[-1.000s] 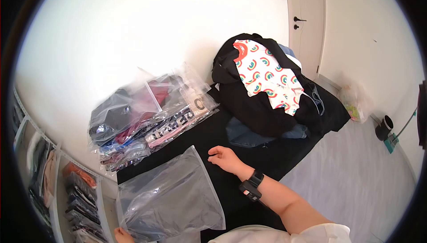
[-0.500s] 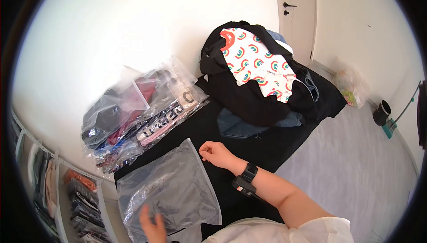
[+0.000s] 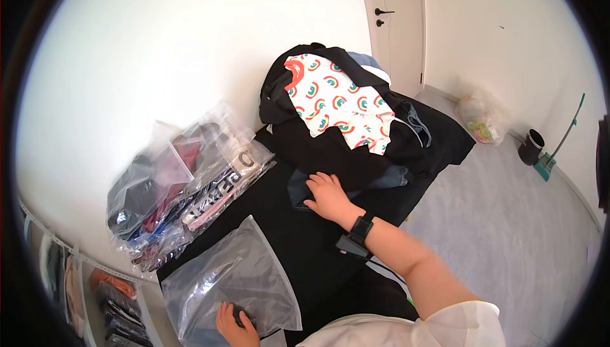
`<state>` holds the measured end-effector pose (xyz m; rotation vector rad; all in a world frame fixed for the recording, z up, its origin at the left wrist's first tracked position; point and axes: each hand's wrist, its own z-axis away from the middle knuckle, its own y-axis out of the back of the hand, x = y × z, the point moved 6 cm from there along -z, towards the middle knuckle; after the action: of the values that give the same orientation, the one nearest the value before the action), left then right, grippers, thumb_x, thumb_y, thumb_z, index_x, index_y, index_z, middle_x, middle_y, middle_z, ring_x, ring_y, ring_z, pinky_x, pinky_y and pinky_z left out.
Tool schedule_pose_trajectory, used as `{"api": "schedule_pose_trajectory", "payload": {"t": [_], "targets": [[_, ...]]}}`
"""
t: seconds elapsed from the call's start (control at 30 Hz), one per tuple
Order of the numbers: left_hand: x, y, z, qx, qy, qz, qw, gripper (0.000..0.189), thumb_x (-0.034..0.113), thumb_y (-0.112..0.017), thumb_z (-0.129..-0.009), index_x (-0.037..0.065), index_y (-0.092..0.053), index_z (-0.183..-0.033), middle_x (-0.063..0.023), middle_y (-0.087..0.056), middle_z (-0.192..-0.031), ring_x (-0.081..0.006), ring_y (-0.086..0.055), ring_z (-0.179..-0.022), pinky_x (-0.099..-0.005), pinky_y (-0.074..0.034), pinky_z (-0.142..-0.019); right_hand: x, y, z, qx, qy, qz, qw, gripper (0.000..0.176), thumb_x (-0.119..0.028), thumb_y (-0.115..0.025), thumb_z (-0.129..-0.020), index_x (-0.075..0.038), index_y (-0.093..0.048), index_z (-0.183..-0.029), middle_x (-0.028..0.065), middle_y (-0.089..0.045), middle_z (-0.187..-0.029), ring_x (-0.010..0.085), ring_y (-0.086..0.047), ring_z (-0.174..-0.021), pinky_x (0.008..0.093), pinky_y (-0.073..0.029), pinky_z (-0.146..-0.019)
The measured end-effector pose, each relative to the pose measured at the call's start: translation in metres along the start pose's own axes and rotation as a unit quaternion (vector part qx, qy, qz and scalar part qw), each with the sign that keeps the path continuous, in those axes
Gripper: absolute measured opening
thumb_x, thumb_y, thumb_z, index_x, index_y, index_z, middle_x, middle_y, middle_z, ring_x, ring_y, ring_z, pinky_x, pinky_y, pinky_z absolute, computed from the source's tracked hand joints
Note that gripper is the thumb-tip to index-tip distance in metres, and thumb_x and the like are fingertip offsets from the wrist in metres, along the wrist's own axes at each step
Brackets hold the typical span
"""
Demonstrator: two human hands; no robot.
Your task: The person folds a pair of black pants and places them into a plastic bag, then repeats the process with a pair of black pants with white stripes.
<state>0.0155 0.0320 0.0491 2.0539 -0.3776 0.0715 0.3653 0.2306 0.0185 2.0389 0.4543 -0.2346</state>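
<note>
My right hand point(image 3: 333, 200) rests with fingers spread on the dark blue jeans point(image 3: 297, 188) at the near edge of the clothes pile. Its wrist wears a black band with a small device point(image 3: 356, 239). My left hand point(image 3: 236, 328) is at the lower edge of the view, on a clear plastic garment bag point(image 3: 235, 277) that lies flat on the black-covered table point(image 3: 318, 264). Its fingers are apart from the thumb, and a small dark patch I cannot identify shows between them. On top of the pile lies a white rainbow-print shirt point(image 3: 340, 102), over black garments point(image 3: 318, 147).
Bagged folded clothes point(image 3: 190, 182) are stacked against the wall at the left. Shelves with more clothes point(image 3: 117, 309) stand at the lower left. On the floor to the right are a filled plastic bag point(image 3: 481, 118), a black bin point(image 3: 531, 147) and a green dustpan point(image 3: 545, 166).
My right hand has moved from beside the clear bag's edge to the jeans, and its fingers have spread. The left hand has settled on the bag. The view has shifted a little right.
</note>
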Motion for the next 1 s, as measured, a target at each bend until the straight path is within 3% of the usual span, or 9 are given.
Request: {"api": "schedule_pose_trajectory", "payload": {"t": [0.13,0.27,0.43,0.63,0.67,0.73,0.83,0.9,1.0], "targets": [[0.004,-0.004,0.007,0.039,-0.007,0.021,0.999,0.024,0.015,-0.056,-0.091,-0.002,-0.064,-0.106,-0.0196,-0.064,-0.113,-0.0412,-0.056,-0.109,-0.0481,-0.041,-0.099,0.015,-0.014,-0.006,-0.106,0.020,0.041,0.993,0.059,-0.046,-0.065,-0.086,0.000,-0.057,-0.123,0.0164,-0.049,-0.138,0.0331,-0.038,-0.135,0.0640,-0.032,-0.104],[0.005,-0.005,0.007,0.058,-0.013,0.032,0.998,0.020,0.013,-0.057,-0.089,-0.001,-0.065,-0.101,-0.0185,-0.065,-0.111,-0.0398,-0.058,-0.105,-0.0473,-0.043,-0.097,0.002,-0.001,0.006,-0.062,0.074,0.127,0.987,0.056,-0.047,-0.057,-0.091,-0.001,-0.058,-0.124,0.0151,-0.050,-0.137,0.0345,-0.038,-0.134,0.0620,-0.035,-0.102],[0.007,-0.002,0.009,0.063,-0.005,0.030,0.998,0.017,0.011,-0.058,-0.088,0.000,-0.065,-0.097,-0.0179,-0.066,-0.108,-0.0388,-0.059,-0.102,-0.0467,-0.045,-0.093,0.004,-0.013,0.003,-0.097,0.100,0.103,0.985,0.053,-0.043,-0.056,-0.092,0.003,-0.060,-0.118,0.0183,-0.054,-0.130,0.0346,-0.043,-0.130,0.0627,-0.034,-0.101],[0.005,-0.002,0.010,0.055,-0.004,0.057,0.997,0.017,0.010,-0.058,-0.088,0.000,-0.065,-0.099,-0.0180,-0.065,-0.109,-0.0387,-0.059,-0.102,-0.0464,-0.045,-0.092,-0.004,-0.005,0.014,-0.010,0.176,0.154,0.972,0.039,-0.032,-0.055,-0.093,0.001,-0.064,-0.112,0.0159,-0.062,-0.118,0.0307,-0.051,-0.121,0.0517,-0.038,-0.100],[0.002,-0.006,0.015,0.054,-0.001,0.057,0.997,0.017,0.010,-0.058,-0.088,0.000,-0.065,-0.099,-0.0180,-0.065,-0.109,-0.0387,-0.059,-0.102,-0.0464,-0.045,-0.092,-0.003,-0.008,0.014,-0.031,0.186,0.171,0.967,0.034,-0.029,-0.055,-0.092,0.000,-0.065,-0.105,0.0140,-0.063,-0.114,0.0288,-0.054,-0.114,0.0473,-0.040,-0.097],[-0.014,-0.022,0.022,-0.006,0.093,0.094,0.991,0.024,0.007,-0.060,-0.083,0.002,-0.060,-0.107,-0.0177,-0.058,-0.123,-0.0375,-0.049,-0.119,-0.0462,-0.034,-0.104,-0.002,-0.008,0.014,-0.051,0.197,0.189,0.961,0.029,-0.026,-0.055,-0.092,-0.001,-0.067,-0.099,0.0120,-0.065,-0.109,0.0270,-0.057,-0.107,0.0430,-0.042,-0.093],[-0.010,-0.018,0.023,0.027,0.066,0.093,0.993,0.013,0.004,-0.059,-0.083,0.002,-0.058,-0.096,-0.0159,-0.060,-0.118,-0.0360,-0.051,-0.114,-0.0463,-0.035,-0.100,-0.005,0.006,0.014,-0.017,0.210,0.151,0.966,0.020,-0.019,-0.055,-0.090,-0.004,-0.066,-0.085,0.0100,-0.067,-0.095,0.0251,-0.061,-0.091,0.0380,-0.044,-0.084],[-0.009,-0.015,0.023,0.027,0.070,0.090,0.993,0.015,0.003,-0.059,-0.082,0.002,-0.059,-0.097,-0.0159,-0.060,-0.117,-0.0362,-0.051,-0.115,-0.0462,-0.035,-0.101,0.005,0.014,0.008,-0.059,0.103,0.016,0.993,0.019,-0.019,-0.056,-0.089,-0.005,-0.064,-0.080,0.0119,-0.067,-0.086,0.0275,-0.062,-0.087,0.0385,-0.047,-0.080],[-0.003,0.005,0.017,0.041,0.032,0.083,0.995,0.016,0.007,-0.059,-0.084,0.001,-0.061,-0.099,-0.0170,-0.062,-0.113,-0.0373,-0.055,-0.109,-0.0461,-0.040,-0.097,0.018,0.056,-0.002,0.058,0.059,-0.007,0.997,0.017,-0.019,-0.062,-0.084,-0.004,-0.064,-0.079,0.0132,-0.066,-0.080,0.0328,-0.063,-0.086,0.0456,-0.050,-0.079]]}}
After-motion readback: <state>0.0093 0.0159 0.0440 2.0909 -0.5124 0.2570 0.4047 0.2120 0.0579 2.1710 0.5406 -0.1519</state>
